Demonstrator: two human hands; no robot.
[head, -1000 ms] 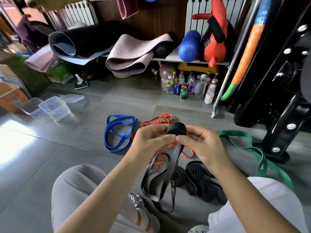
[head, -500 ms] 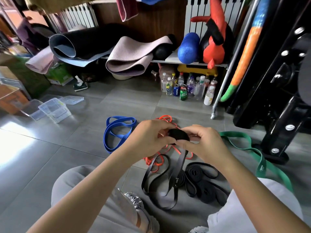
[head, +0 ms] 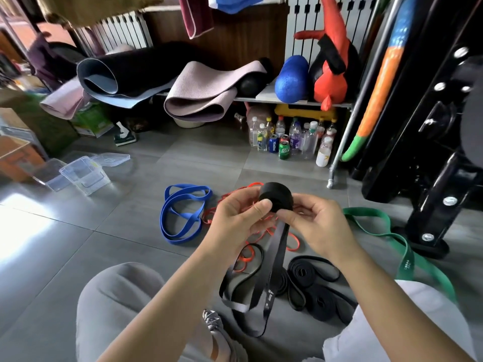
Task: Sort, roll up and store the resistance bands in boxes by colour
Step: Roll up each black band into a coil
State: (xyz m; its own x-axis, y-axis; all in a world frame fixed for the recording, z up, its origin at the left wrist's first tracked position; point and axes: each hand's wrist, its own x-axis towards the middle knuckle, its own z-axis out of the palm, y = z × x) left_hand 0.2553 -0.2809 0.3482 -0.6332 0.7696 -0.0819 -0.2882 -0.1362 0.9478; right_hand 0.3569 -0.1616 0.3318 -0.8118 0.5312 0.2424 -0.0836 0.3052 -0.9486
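A black resistance band is partly wound into a tight roll, which I hold up over the floor. My left hand grips the roll from the left, thumb on its face. My right hand pinches it from the right. The band's loose tail hangs down to the floor. Below lie more black bands, orange bands, a blue band to the left and a green band to the right. Clear plastic boxes stand at the far left.
Both knees frame the bottom of the view. A shelf with rolled mats and a blue foam roller stands behind, with bottles and cans under it. A black machine frame rises at the right. Cardboard boxes sit far left.
The roll has gone down and come back up between my hands, and it looks thicker. Less loose tail hangs below it than before.
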